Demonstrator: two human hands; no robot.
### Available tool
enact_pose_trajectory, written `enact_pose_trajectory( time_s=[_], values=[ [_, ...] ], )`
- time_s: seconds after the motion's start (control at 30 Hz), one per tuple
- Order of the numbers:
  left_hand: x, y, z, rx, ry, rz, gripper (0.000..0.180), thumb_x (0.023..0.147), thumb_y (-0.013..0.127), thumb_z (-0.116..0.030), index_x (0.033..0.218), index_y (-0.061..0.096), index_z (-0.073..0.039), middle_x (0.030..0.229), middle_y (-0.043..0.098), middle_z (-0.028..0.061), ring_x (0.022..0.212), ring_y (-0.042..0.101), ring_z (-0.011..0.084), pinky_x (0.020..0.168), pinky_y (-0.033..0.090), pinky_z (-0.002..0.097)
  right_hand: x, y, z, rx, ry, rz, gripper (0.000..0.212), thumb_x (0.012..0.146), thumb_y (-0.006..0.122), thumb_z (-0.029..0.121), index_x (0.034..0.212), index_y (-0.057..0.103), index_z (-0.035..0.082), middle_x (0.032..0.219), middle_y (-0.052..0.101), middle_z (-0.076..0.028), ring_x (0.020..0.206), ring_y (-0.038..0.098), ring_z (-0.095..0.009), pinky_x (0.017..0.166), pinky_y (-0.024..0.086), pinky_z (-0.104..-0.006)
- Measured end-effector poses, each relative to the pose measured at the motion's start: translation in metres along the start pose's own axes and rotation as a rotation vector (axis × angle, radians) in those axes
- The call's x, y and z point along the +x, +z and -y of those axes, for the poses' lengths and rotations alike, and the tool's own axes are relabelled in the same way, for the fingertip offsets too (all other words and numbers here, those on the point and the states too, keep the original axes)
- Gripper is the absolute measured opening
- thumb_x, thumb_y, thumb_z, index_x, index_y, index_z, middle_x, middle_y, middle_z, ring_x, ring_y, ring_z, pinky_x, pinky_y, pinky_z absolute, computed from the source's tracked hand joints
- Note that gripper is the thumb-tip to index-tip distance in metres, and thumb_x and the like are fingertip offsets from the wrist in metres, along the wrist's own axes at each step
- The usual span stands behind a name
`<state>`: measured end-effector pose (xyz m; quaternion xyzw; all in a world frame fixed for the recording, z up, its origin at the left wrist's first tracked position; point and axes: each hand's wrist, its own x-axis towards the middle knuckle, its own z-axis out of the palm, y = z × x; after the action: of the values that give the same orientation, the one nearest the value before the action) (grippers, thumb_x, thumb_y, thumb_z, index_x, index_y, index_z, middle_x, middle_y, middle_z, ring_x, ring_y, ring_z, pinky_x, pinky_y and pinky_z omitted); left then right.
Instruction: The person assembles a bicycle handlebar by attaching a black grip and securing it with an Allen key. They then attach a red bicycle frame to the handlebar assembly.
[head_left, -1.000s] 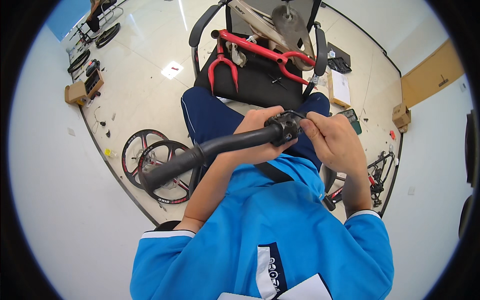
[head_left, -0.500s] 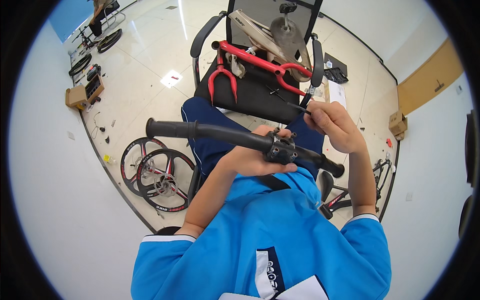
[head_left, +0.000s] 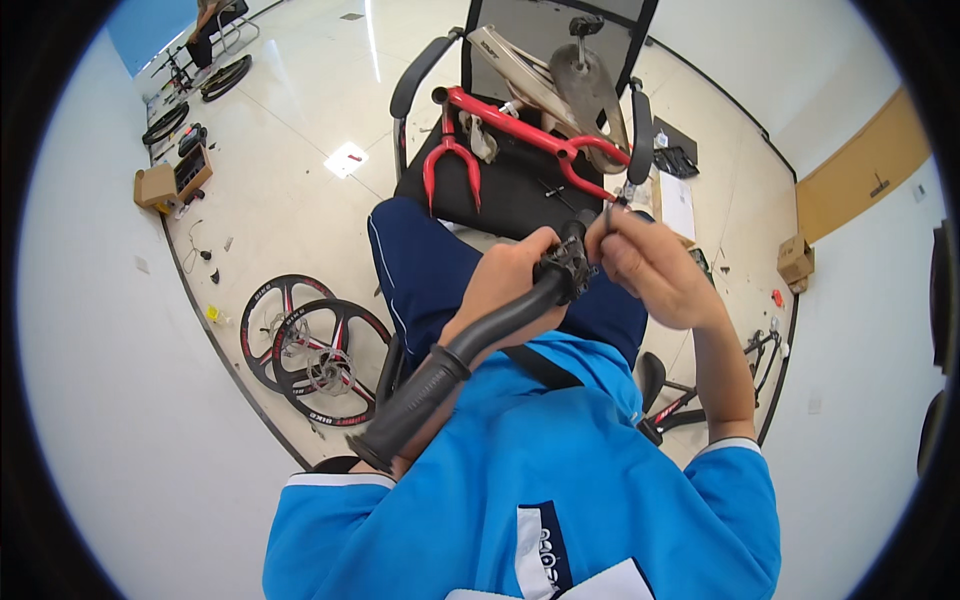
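Observation:
A black bicycle handlebar (head_left: 500,315) with a ribbed grip lies slantwise over my lap, its near end by my left forearm. My left hand (head_left: 510,285) is closed around its middle, beside the black stem clamp (head_left: 567,265) with its bolts. Close to the clamp's right side, my right hand (head_left: 655,265) is pinched on a thin dark hex key (head_left: 608,215), mostly covered by the fingers. Whether the key's tip sits in a bolt cannot be made out. The bar's far end shows past the clamp.
Ahead stands a black office chair (head_left: 420,75) bearing a red bicycle frame (head_left: 515,125), a red fork (head_left: 452,165) and a beige frame part with a saddle (head_left: 585,85). Spoked wheels (head_left: 330,365) lie at left, a black bicycle frame (head_left: 685,405) at right. A person (head_left: 202,40) sits far left.
The handlebar has swung from lying across to slanting, its left end coming down toward me. My right hand has brought the hex key down and left, close to the clamp.

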<state>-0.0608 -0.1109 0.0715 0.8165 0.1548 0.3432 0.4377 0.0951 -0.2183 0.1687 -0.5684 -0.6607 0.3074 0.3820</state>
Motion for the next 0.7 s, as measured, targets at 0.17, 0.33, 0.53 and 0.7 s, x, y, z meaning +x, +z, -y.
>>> enact_pose_trajectory(
  time_s=[0.17,0.33,0.53,0.7],
  values=[
    [-0.001,-0.003,0.001,0.024,0.021,-0.028,0.030,0.070,0.076,-0.007,0.091,0.056,-0.004,0.066,0.062,0.0146,0.059,0.066,0.0310,0.054,0.048,0.0315,0.004,-0.004,-0.003,-0.096,0.029,0.114,0.035,0.103,0.041,0.028,0.084,0.055,0.003,0.062,0.044,-0.001,0.055,0.040,-0.011,0.053,0.033,-0.0256],
    [-0.002,-0.001,0.001,0.023,0.007,-0.079,0.031,0.068,0.075,-0.004,0.092,0.056,-0.003,0.066,0.062,0.0150,0.060,0.066,0.0323,0.054,0.048,0.0326,0.009,-0.009,0.007,-0.057,0.089,0.246,0.035,0.104,0.040,0.027,0.084,0.053,0.001,0.063,0.046,-0.005,0.057,0.043,-0.015,0.055,0.035,-0.0283],
    [-0.003,0.005,0.006,0.128,0.066,-0.133,0.031,0.069,0.075,-0.007,0.093,0.054,-0.003,0.065,0.061,0.0146,0.059,0.065,0.0332,0.053,0.048,0.0347,0.006,-0.005,0.011,0.052,0.216,0.225,0.035,0.106,0.039,0.028,0.085,0.051,0.004,0.065,0.045,0.001,0.058,0.042,-0.008,0.053,0.034,-0.0242],
    [-0.003,0.005,0.005,0.139,0.064,-0.146,0.031,0.069,0.074,-0.007,0.093,0.054,-0.004,0.065,0.060,0.0149,0.059,0.064,0.0348,0.052,0.048,0.0361,0.007,-0.002,0.007,0.009,0.179,0.173,0.033,0.106,0.039,0.027,0.086,0.051,0.003,0.066,0.045,0.001,0.058,0.040,-0.008,0.053,0.034,-0.0238]
  ],
)
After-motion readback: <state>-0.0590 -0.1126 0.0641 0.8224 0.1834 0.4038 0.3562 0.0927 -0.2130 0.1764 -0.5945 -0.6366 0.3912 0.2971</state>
